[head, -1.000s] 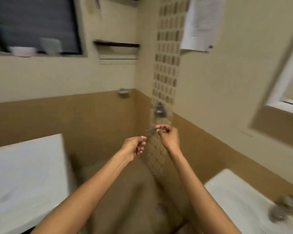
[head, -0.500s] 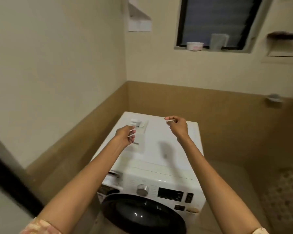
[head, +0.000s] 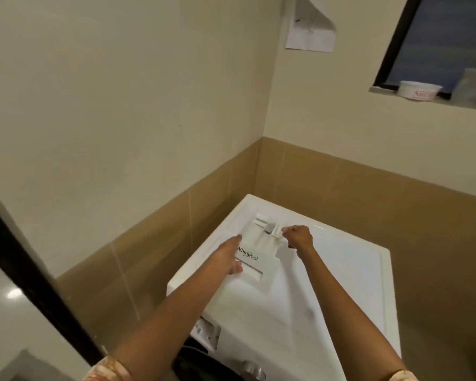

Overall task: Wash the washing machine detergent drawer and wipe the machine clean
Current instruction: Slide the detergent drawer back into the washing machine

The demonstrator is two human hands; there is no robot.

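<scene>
We are coming down onto the detergent drawer point(head: 254, 259): left hand point(head: 228, 257) spread alongside, right hand point(head: 300, 237) pinching its far corner (pickup likely next).

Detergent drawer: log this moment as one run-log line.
detergent drawer: lying on washing machine | left hand: touches its left side | right hand: curled at rear corner, grip unclear

A home laundry corner, set in a tiled washroom.

A white front-loading washer point(head: 327, 284) is seen under the right hand point(head: 300, 237), pushed into a corner. Beyond the hand, the walls point(head: 341, 185) are tiled tan below and finished cream above. A dark window point(head: 437, 42) is set high to the hand's right, a small tub point(head: 419, 90) kept on its sill point(head: 382, 90); a paper point(head: 311, 31) is fixed above.
</scene>
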